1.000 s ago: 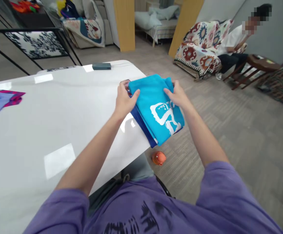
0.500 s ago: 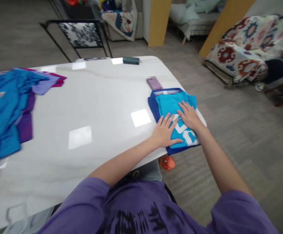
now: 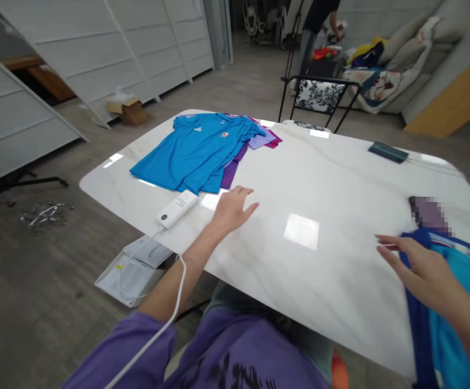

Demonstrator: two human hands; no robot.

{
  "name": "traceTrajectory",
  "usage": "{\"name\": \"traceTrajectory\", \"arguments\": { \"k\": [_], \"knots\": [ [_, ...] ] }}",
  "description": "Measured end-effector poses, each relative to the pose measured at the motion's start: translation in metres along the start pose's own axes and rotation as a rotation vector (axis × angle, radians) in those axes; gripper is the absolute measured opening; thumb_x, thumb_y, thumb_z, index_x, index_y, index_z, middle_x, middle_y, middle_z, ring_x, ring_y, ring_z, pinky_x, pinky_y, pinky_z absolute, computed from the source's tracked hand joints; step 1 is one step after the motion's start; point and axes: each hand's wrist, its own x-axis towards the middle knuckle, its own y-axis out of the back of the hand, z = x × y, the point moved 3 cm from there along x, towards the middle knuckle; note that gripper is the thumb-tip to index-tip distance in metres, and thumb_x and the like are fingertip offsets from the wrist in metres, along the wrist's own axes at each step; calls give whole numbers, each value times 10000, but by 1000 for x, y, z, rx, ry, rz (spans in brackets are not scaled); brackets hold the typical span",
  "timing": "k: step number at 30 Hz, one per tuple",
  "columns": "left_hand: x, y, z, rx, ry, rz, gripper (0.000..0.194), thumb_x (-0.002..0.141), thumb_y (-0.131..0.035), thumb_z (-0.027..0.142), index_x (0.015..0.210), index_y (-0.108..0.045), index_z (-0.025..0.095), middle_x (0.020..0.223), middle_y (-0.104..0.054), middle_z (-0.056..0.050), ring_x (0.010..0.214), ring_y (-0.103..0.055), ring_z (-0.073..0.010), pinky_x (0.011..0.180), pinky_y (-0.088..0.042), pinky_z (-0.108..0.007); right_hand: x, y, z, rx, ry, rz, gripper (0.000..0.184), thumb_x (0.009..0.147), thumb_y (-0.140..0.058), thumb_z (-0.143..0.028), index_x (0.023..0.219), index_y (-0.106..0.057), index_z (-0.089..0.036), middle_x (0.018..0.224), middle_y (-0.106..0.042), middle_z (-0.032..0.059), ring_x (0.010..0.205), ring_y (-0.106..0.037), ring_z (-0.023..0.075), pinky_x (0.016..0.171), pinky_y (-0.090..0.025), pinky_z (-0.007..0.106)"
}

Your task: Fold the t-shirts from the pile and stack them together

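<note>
My left hand (image 3: 232, 209) hovers over the white table (image 3: 340, 281), fingers apart and holding nothing. Just beyond it lies a blue T-shirt (image 3: 198, 148), spread out on top of purple and red garments (image 3: 230, 173). Over at the right, my right hand (image 3: 421, 265) is above the edge of a stack of folded blue clothes (image 3: 462, 275), with thumb and fingers apart and nothing between them. The right side of that stack runs out of view.
A white power bank (image 3: 178, 208) with a cable lies at the table's near left edge. A blurred-out phone (image 3: 429, 213) and a dark box-like object (image 3: 388, 152) are on the right. Behind the table stand a chair (image 3: 320, 96) and a person (image 3: 314, 27).
The view has turned left. Both hands have lifted from the folded stack; my left hand has moved far left toward the spread T-shirt, while my right hand stays near the stack.
</note>
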Motion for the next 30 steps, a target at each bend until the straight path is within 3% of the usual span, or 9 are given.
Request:
{"name": "traceTrajectory", "arguments": {
  "k": [1,3,7,12,16,20,23,26,30],
  "knots": [
    [-1,17,-32,28,84,40,409,1114,-622,462,1426,-690,205,1422,-745,-134,1295,-735,-311,1125,-546,-465,24,-18,-26,-32,63,-68,454,903,-579,-872,1244,-752,-628,1284,-820,140,1147,-792,482,779,-626,748],
    [-6,42,-86,67,215,107,349,1124,-588,428,1382,-702,222,1379,-772,-107,1269,-737,-292,1092,-540,-437,75,-58,-78,-30,156,-189,458,972,-586,-810,1280,-759,-519,1253,-831,121,1143,-812,430,821,-672,662],
    [-14,57,-154,159,378,145,326,1095,-575,383,1340,-723,227,1358,-782,-126,1285,-704,-338,1101,-502,-474,185,-147,-170,-29,259,-390,453,1082,-538,-678,1337,-745,-366,1256,-833,96,1111,-818,342,995,-654,552],
    [-11,40,-185,315,468,120,334,1047,-585,361,1301,-751,222,1316,-767,-174,1275,-657,-410,1052,-491,-545,323,-246,-258,11,292,-365,326,1077,-599,-469,1259,-749,-244,1198,-831,99,1049,-789,262,985,-607,405],
    [-6,35,-191,344,497,150,319,1052,-562,315,1277,-760,206,1266,-765,-184,1232,-650,-428,976,-500,-567,414,-299,-317,1,316,-201,332,1054,-653,-400,1311,-707,-197,1191,-810,120,1055,-751,272,1032,-576,423],
    [-4,36,-202,290,485,148,262,1084,-543,296,1183,-781,252,1206,-797,-134,1162,-674,-409,916,-491,-542,474,-327,-355,-1,229,-54,552,1005,-734,-361,1497,-601,-148,1205,-784,188,1163,-694,346,1072,-545,500],
    [-3,41,-206,257,455,235,260,1111,-522,294,1177,-772,271,1167,-806,-105,1116,-690,-382,901,-479,-526,498,-336,-365,-28,151,-23,506,983,-767,-335,1440,-651,-149,1266,-760,227,1225,-654,378,1099,-512,539],
    [-2,49,-203,214,416,369,244,1121,-518,290,1209,-744,266,1173,-796,-104,1092,-703,-360,912,-480,-518,510,-332,-366,-35,116,8,311,1055,-660,-341,1318,-708,-183,1320,-746,215,1269,-641,374,1133,-490,520],
    [2,64,-193,107,348,533,220,1120,-526,279,1240,-709,260,1208,-770,-108,1123,-714,-347,951,-497,-508,521,-306,-364,16,106,132,390,1153,-440,-404,1418,-625,-186,1339,-725,206,1230,-673,325,1127,-495,446]
  ]
}}
